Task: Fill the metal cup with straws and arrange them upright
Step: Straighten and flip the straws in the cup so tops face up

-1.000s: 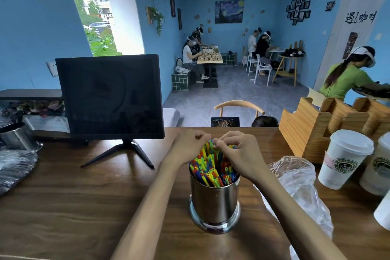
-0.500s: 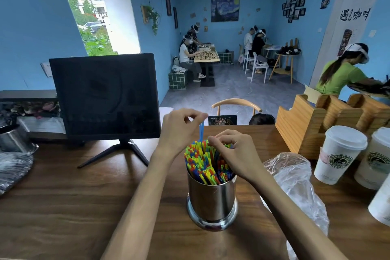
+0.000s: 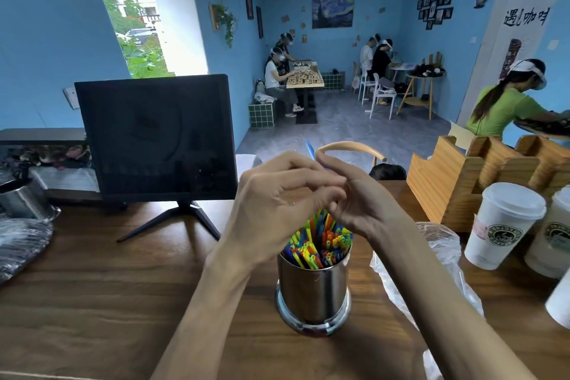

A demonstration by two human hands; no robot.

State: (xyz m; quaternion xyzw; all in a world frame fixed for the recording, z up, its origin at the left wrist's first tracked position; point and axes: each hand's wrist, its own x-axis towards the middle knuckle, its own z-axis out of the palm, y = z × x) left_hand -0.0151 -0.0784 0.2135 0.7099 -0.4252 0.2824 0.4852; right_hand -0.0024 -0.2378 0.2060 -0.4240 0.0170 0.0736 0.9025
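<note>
A shiny metal cup point(image 3: 313, 290) stands on the wooden counter point(image 3: 92, 287), packed with upright coloured straws point(image 3: 319, 245). Both hands are raised together just above it. My left hand point(image 3: 277, 207) has its fingers curled toward my right hand point(image 3: 354, 194). A single blue straw point(image 3: 310, 149) sticks up between the fingers of both hands, lifted out above the bundle. Most of its length is hidden by the fingers.
A black monitor point(image 3: 154, 136) on a stand is at the back left. A clear plastic bag point(image 3: 438, 244) lies right of the cup. White lidded paper cups point(image 3: 502, 225) and a wooden holder point(image 3: 456, 182) are at the right. Another metal container point(image 3: 21, 200) sits far left.
Both hands rose from the straw tops. The left hand pulled one blue straw up out of the bundle, and the right hand came up to join it on that straw.
</note>
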